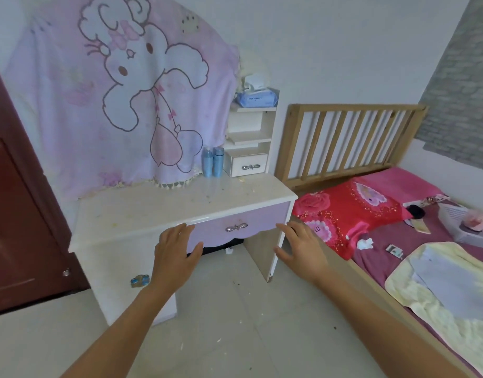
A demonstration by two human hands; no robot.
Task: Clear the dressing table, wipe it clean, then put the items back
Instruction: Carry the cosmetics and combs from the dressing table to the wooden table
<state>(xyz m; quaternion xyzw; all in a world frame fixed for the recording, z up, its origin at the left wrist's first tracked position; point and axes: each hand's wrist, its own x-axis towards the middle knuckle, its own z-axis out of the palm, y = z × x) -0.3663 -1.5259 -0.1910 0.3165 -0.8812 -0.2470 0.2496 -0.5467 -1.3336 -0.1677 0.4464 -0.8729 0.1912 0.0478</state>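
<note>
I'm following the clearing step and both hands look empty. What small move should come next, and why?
Probably reach the right hand up to the two blue bottles at the back of the tabletop and lift one off. They still stand there, and both hands are open and empty.

soft even daylight, faint shadows, slight overall blur, wide-angle bending at edges

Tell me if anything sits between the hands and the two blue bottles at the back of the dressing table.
Nothing visible does. Both hands, left and right, are empty and open at the front edge; the blue bottles stand at the back beside the small drawer unit, with only bare, speckled tabletop between.
</note>
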